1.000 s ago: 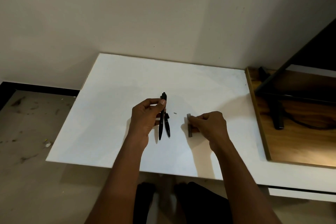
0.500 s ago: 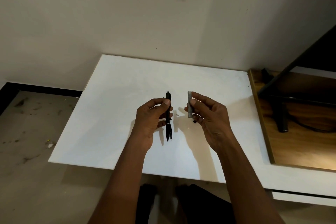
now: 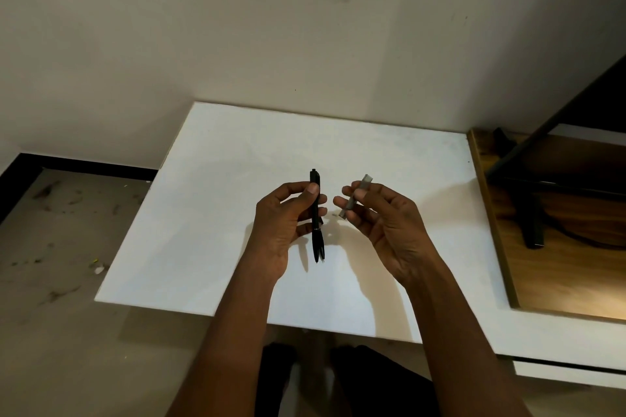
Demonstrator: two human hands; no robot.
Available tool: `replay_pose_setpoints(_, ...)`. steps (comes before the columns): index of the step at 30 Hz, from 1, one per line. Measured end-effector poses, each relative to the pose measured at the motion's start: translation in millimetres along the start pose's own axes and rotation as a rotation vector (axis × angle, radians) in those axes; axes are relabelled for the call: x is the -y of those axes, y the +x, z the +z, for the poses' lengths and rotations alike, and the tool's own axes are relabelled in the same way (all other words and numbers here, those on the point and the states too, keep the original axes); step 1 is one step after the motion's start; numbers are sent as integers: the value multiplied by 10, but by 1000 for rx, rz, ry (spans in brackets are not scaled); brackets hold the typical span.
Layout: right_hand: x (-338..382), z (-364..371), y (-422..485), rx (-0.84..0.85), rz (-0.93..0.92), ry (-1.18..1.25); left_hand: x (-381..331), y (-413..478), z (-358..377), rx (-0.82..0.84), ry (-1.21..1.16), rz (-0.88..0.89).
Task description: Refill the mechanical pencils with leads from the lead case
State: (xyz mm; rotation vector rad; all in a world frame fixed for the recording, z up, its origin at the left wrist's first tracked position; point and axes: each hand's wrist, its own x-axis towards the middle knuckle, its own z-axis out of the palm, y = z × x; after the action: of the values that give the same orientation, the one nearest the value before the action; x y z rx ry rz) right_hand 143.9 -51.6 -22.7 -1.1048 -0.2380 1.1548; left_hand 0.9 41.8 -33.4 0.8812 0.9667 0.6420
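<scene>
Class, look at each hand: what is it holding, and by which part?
The left hand grips two black pencils by their upper halves; the right hand pinches the lead case around its middle.

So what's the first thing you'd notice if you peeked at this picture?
Two hands are raised over the middle of the white table. The left hand grips black mechanical pencils with their tips pointing down, and the right hand pinches a thin grey lead case, tilted, beside them. Off to the right sits a brown wooden board with a black stand on it.
</scene>
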Motion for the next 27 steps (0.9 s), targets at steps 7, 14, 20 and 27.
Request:
replay_pose_setpoints(7, -29, -48, -2, -31, -36, -89, 15, 9, 11, -8, 19, -13)
replay_pose_setpoints(14, -78, -8, 65, -61, -31, -147, 34, 35, 11, -13, 25, -31)
replay_pose_setpoints(20, -136, -5, 98, -100, -24, -200, 31, 31, 25, -15, 12, -30)
replay_pose_setpoints(27, -123, -4, 69, -67, 41, -223, 19, 15, 32, -46, -45, -34)
